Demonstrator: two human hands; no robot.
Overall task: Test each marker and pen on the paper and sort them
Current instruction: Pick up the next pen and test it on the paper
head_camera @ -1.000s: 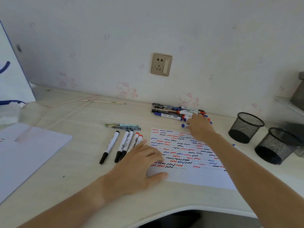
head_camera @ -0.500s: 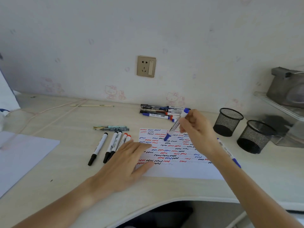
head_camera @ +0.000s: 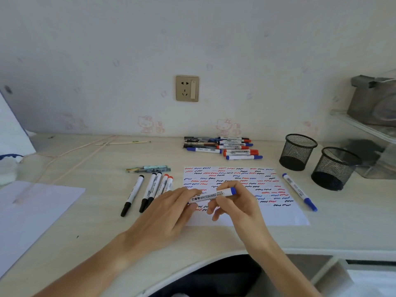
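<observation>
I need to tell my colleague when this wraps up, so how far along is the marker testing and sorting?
Roughly midway. Done: the paper is full of squiggles; five markers lie left of it, one blue marker right. In hand: both the left hand and right hand hold a whiteboard marker. Left: the pile by the wall.

Pale desk [head_camera: 90, 213] against white wall [head_camera: 107, 50] with socket [head_camera: 187, 88].

Left hand [head_camera: 169, 213] hides marker [head_camera: 211, 196] cap end; pile [head_camera: 222, 147] labels unreadable.
</observation>
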